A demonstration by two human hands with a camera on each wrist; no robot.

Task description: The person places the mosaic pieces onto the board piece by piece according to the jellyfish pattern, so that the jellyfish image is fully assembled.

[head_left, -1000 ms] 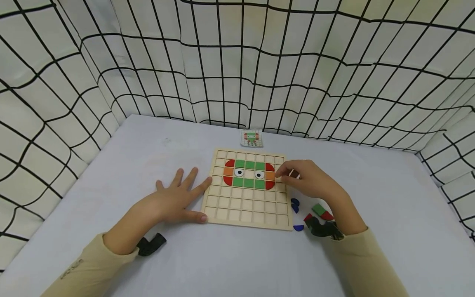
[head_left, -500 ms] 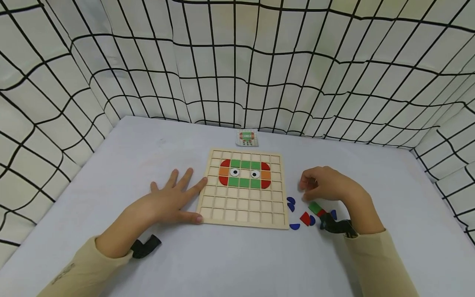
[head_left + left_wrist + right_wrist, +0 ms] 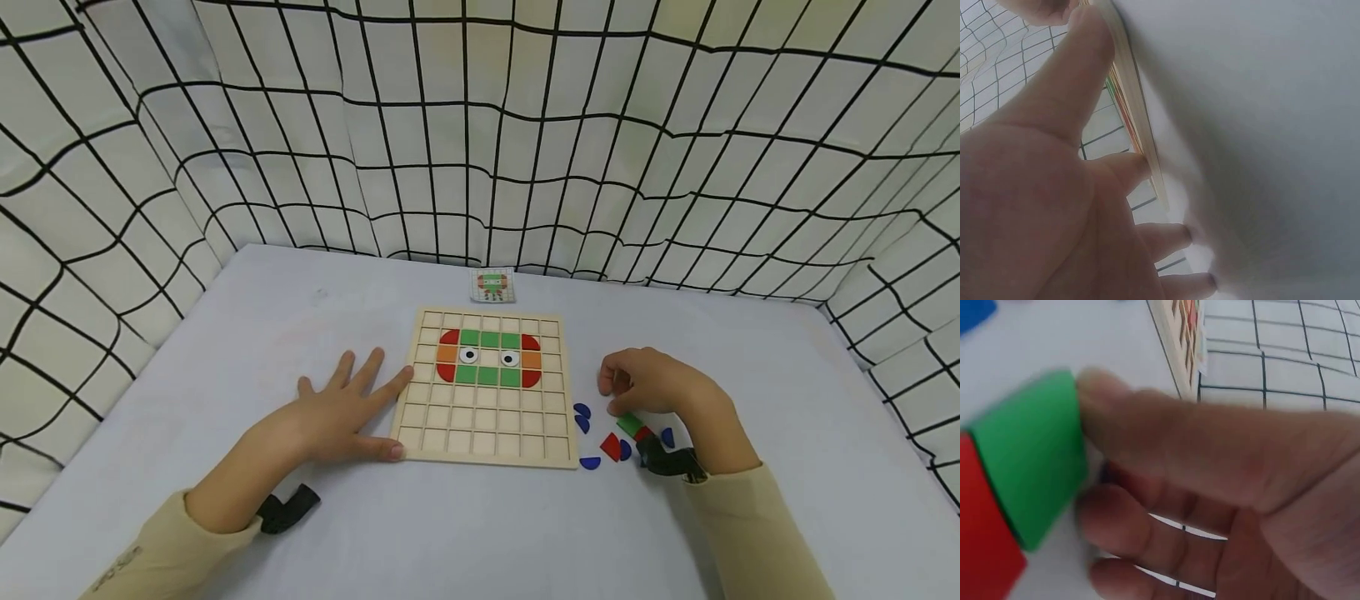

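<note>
My left hand [image 3: 341, 417] lies spread on the table, thumb and index finger touching the left edge of a wooden grid board [image 3: 487, 458]. Set in the board is a face-like pattern of red, orange and green tiles [image 3: 487, 377] with two eye pieces [image 3: 468, 355]. To the board's right, my right hand [image 3: 648, 383] hovers low with loosely bent fingers. Its thumb reaches a green square tile [image 3: 1038, 456], which adjoins a red tile [image 3: 982, 525]. Thumb and index finger look apart; a small dark spot shows between them, too unclear to identify.
Several blue half-round pieces [image 3: 590, 462] and a red quarter-round piece [image 3: 611, 447] lie between board and right wrist. A small picture card [image 3: 492, 285] with a similar figure lies behind the board. Black-lined grid netting [image 3: 480, 167] encloses the white table.
My right hand has left the board's right edge and come down to the loose pieces on the right. My left hand keeps its place at the board's edge; the head view shifted slightly.
</note>
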